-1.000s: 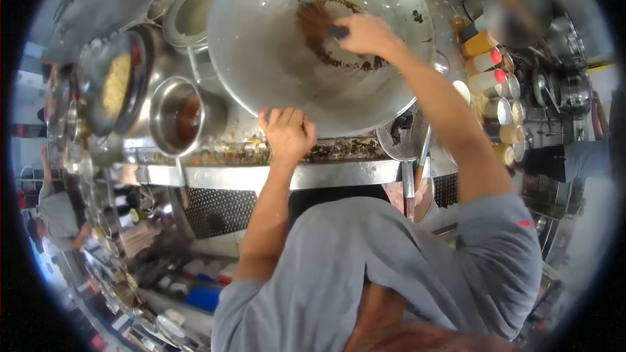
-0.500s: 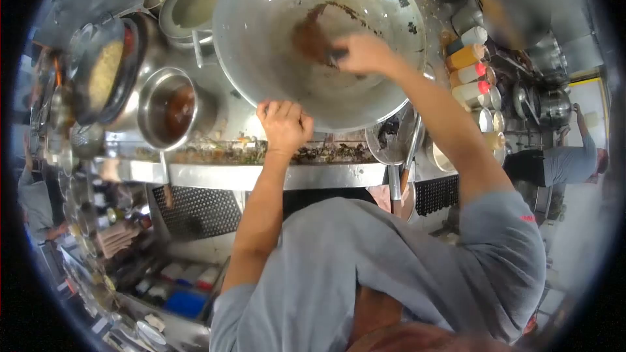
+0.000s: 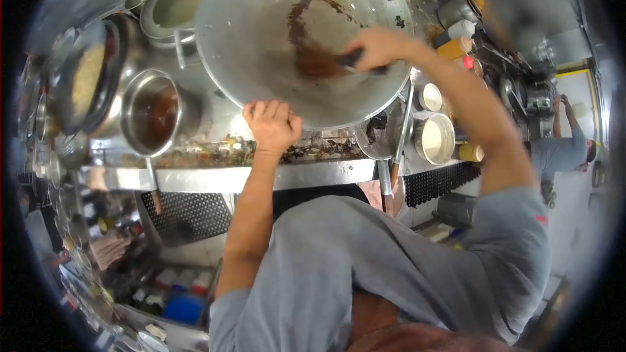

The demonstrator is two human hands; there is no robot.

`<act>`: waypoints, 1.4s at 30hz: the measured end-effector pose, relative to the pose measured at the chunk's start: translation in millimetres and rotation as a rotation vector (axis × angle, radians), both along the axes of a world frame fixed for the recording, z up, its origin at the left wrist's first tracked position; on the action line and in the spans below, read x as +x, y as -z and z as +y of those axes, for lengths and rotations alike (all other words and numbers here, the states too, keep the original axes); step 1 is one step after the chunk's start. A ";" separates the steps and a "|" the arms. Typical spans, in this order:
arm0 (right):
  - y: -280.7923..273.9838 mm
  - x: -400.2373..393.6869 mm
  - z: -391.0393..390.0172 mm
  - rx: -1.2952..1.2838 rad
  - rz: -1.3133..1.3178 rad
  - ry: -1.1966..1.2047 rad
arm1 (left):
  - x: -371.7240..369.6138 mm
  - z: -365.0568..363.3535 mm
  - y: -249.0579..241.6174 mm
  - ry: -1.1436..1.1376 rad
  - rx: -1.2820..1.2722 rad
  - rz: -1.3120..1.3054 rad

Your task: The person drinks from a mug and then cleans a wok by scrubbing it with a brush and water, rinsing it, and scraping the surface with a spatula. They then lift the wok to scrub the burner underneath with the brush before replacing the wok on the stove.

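A large metal wok [image 3: 241, 32] fills the upper middle of the head view, its inside greyish with dark brown residue in an arc. My left hand [image 3: 272, 124] is closed on the wok's near rim. Inside the wok, my right hand [image 3: 378, 49] grips the dark handle of a brush [image 3: 319, 62]. Its brown, fanned-out bristles are blurred and lie against the wok's inner surface. Part of the handle is hidden by my fingers.
To the left stand a pot of reddish-brown liquid [image 3: 156, 117] and a strainer-like pan [image 3: 176, 3]. A wire strainer [image 3: 377, 137] and a white-filled container [image 3: 437, 140] sit right. Sauce bottles [image 3: 453, 49] line up beyond. Food scraps litter the counter edge. Another person [image 3: 561, 146] stands far right.
My right hand and the brush have moved slightly right and nearer within the wok. My left hand stays on the rim. The whole view has shifted a little.
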State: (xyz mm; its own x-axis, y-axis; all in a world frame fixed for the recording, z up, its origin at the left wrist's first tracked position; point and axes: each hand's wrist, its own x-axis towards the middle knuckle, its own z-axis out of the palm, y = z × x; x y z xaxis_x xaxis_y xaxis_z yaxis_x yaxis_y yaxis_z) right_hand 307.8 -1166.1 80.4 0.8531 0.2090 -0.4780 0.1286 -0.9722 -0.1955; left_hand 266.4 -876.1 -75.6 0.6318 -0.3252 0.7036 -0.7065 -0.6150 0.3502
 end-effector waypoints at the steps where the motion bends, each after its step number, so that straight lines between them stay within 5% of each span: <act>1: -22.5 -11.9 -24.9 -0.014 0.168 -0.075 | -1.2 0.2 -2.1 -0.001 0.007 0.009; 6: -72.8 47.0 -115.5 -0.226 0.469 0.031 | -0.7 2.0 -4.7 -0.001 0.016 0.013; 9: -45.9 59.5 -39.5 -0.287 0.337 0.011 | -1.2 0.2 -6.7 0.017 0.028 0.011; 12: -65.5 44.2 -34.6 -0.149 0.236 -0.086 | -2.1 2.8 -4.0 0.034 0.046 0.011; 14: -113.4 38.9 -68.2 -0.275 0.353 -0.330 | 1.3 0.0 -5.7 0.022 0.038 0.001; 19: -34.1 67.0 -31.5 -0.299 0.370 -0.097 | -1.8 0.1 -6.6 0.013 0.058 0.020; 22: -48.6 44.6 0.6 -0.122 0.245 -0.098 | -1.8 1.6 -8.2 0.019 0.071 0.008; 24: -63.3 57.4 -47.9 -0.398 0.382 -0.216 | -1.5 1.8 -7.4 0.021 0.078 0.010; 27: -101.1 62.5 -94.2 -0.284 0.471 -0.054 | -2.1 1.2 -5.3 0.008 0.066 0.025; 30: -30.9 73.2 -38.9 -0.311 0.390 -0.200 | -2.3 2.2 -3.4 0.007 0.050 0.035; 32: -14.0 50.8 5.3 0.016 0.111 -0.113 | -1.1 -3.3 -3.7 -0.004 0.039 0.027; 35: -28.3 35.1 -5.5 -0.031 0.139 -0.164 | -1.9 1.5 -2.7 -0.004 0.044 0.021; 37: -53.4 38.3 -44.4 -0.278 0.244 -0.173 | -0.8 1.0 -1.4 -0.012 0.067 0.035; 42: -34.3 58.5 -65.2 -0.024 0.123 0.179 | -1.1 0.2 -2.8 0.020 0.030 0.038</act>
